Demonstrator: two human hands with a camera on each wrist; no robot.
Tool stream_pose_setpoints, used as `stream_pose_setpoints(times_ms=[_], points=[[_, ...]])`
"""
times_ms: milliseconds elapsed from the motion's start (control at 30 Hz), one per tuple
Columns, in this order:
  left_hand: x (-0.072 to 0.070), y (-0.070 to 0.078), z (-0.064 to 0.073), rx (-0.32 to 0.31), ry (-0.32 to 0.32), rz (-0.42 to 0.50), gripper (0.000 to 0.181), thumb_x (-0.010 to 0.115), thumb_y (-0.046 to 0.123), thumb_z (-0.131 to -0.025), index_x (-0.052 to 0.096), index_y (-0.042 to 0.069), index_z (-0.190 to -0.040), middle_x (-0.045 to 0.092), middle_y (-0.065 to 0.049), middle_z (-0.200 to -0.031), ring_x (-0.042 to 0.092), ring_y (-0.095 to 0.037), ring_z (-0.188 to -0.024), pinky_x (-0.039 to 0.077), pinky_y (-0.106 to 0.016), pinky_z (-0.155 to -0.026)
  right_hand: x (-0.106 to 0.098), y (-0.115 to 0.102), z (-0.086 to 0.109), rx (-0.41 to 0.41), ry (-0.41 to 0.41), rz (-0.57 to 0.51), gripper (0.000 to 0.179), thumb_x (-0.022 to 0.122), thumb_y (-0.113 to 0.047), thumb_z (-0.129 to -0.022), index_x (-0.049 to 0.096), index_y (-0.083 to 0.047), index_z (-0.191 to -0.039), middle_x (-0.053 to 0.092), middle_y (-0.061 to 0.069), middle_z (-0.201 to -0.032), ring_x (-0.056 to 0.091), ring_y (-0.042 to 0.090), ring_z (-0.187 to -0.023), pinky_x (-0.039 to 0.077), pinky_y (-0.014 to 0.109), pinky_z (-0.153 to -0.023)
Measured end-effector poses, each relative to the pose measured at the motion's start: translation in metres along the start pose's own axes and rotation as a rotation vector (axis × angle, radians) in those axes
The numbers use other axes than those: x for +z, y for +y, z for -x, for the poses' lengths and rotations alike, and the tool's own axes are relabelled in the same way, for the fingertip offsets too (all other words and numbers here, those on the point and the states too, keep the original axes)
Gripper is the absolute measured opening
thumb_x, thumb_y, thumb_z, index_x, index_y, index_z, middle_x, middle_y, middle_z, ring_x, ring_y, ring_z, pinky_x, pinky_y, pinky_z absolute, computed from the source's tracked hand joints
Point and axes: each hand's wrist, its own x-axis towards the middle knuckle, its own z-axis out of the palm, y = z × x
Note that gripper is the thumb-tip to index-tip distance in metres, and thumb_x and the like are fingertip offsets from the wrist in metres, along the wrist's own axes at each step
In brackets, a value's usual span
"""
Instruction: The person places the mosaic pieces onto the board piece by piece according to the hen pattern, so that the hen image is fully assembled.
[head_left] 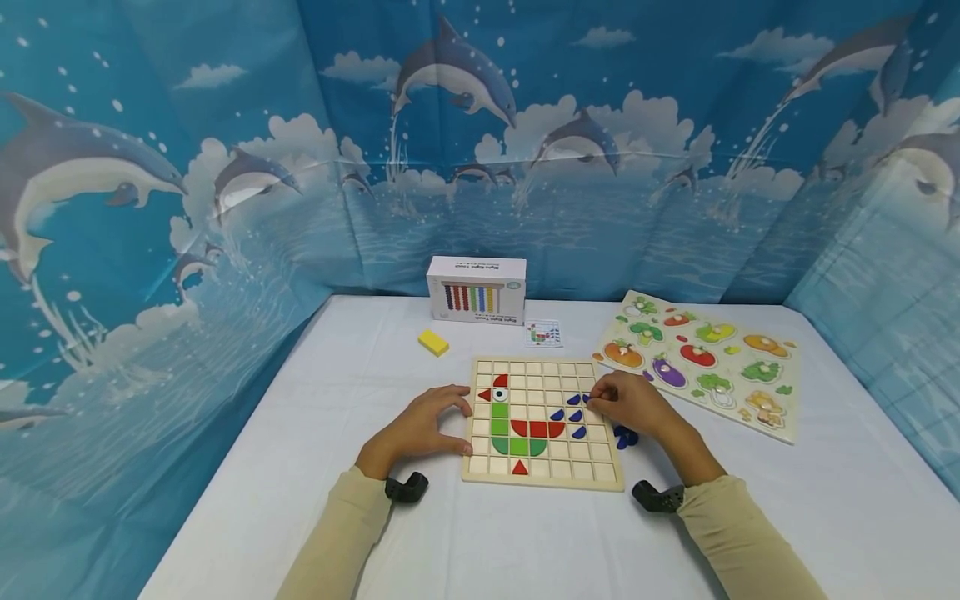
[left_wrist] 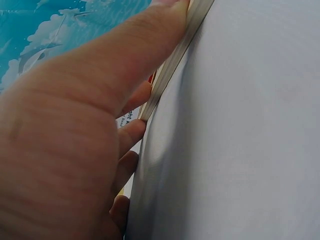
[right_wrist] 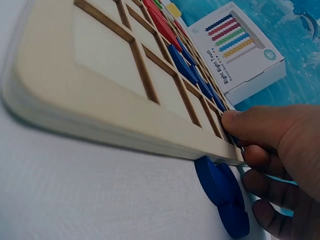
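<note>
A wooden grid board [head_left: 544,485] bears a bird-like picture of red, green and blue pieces, with a white eye piece [head_left: 500,394] near the top left. My left hand [head_left: 420,423] rests at the board's left edge, thumb and fingers spread apart along the rim. Over the right side of the grid, my right hand [head_left: 633,403] pinches a small blue curved piece [head_left: 587,399] between thumb and fingers at a cell. Several blue pieces [head_left: 577,415] lie in cells beside it. More loose blue pieces [right_wrist: 220,185] lie in a heap against the board's right edge, under the right hand.
Behind the board stand a white toy box [head_left: 477,292], a small picture card [head_left: 543,333] and a yellow block [head_left: 433,342]. A vegetable puzzle board [head_left: 720,354] lies at the back right. A dolphin-print curtain [head_left: 480,208] hangs behind the white-covered table [head_left: 300,467].
</note>
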Motion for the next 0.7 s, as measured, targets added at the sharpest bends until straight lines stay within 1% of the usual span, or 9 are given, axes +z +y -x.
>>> stream_pose_setpoints(times_ms=[67, 167, 300, 367, 567, 700], points=[[0.0, -0.001, -0.001, 0.006, 0.0, 0.001, 0.05, 0.088, 0.051, -0.074, 0.062, 0.031, -0.112, 0.045, 0.003, -0.154, 0.031, -0.024, -0.147, 0.025, -0.051, -0.118, -0.001, 0.001, 0.002, -0.001, 0.001, -0.004, 0.01, 0.076, -0.018, -0.092, 0.069, -0.01, -0.095, 0.058, 0.0, -0.083, 0.053, 0.018, -0.077, 0.047, 0.032, -0.066], [0.001, -0.001, -0.001, 0.004, -0.004, 0.0, 0.05, 0.087, 0.053, -0.074, 0.062, 0.031, -0.112, 0.045, 0.004, -0.154, 0.03, -0.024, -0.147, 0.025, -0.051, -0.118, -0.003, 0.003, 0.008, -0.025, -0.004, -0.02, 0.011, 0.074, -0.017, -0.094, 0.069, -0.009, -0.1, 0.058, 0.0, -0.085, 0.053, 0.018, -0.079, 0.048, 0.032, -0.069], [0.001, -0.002, -0.001, 0.001, -0.004, -0.002, 0.05, 0.087, 0.054, -0.074, 0.062, 0.031, -0.112, 0.045, 0.004, -0.154, 0.031, -0.024, -0.147, 0.025, -0.051, -0.118, -0.009, 0.008, 0.02, -0.06, -0.028, -0.042, 0.017, 0.07, -0.014, -0.096, 0.067, -0.007, -0.111, 0.06, -0.001, -0.091, 0.055, 0.018, -0.083, 0.051, 0.032, -0.073], [0.001, -0.001, -0.001, -0.001, -0.002, -0.001, 0.051, 0.087, 0.054, -0.074, 0.062, 0.031, -0.111, 0.045, 0.004, -0.154, 0.031, -0.024, -0.146, 0.025, -0.051, -0.118, -0.013, 0.012, 0.028, -0.071, -0.045, -0.036, 0.019, 0.071, -0.012, -0.095, 0.067, -0.007, -0.113, 0.062, -0.001, -0.094, 0.056, 0.018, -0.086, 0.054, 0.034, -0.078], [0.0, 0.001, 0.0, -0.013, 0.001, 0.006, 0.05, 0.087, 0.053, -0.074, 0.062, 0.032, -0.11, 0.045, 0.005, -0.154, 0.031, -0.024, -0.146, 0.026, -0.051, -0.118, -0.024, 0.023, 0.047, -0.09, -0.108, -0.015, 0.019, 0.073, -0.008, -0.091, 0.069, -0.012, -0.109, 0.063, -0.004, -0.101, 0.059, 0.018, -0.096, 0.054, 0.045, -0.092], [0.001, 0.001, 0.0, -0.019, 0.0, -0.001, 0.049, 0.088, 0.053, -0.074, 0.061, 0.033, -0.111, 0.045, 0.006, -0.153, 0.032, -0.023, -0.146, 0.025, -0.05, -0.118, -0.027, 0.026, 0.057, -0.111, -0.121, -0.003, 0.023, 0.078, -0.009, -0.086, 0.07, -0.014, -0.107, 0.062, -0.006, -0.102, 0.059, 0.018, -0.099, 0.053, 0.047, -0.093]])
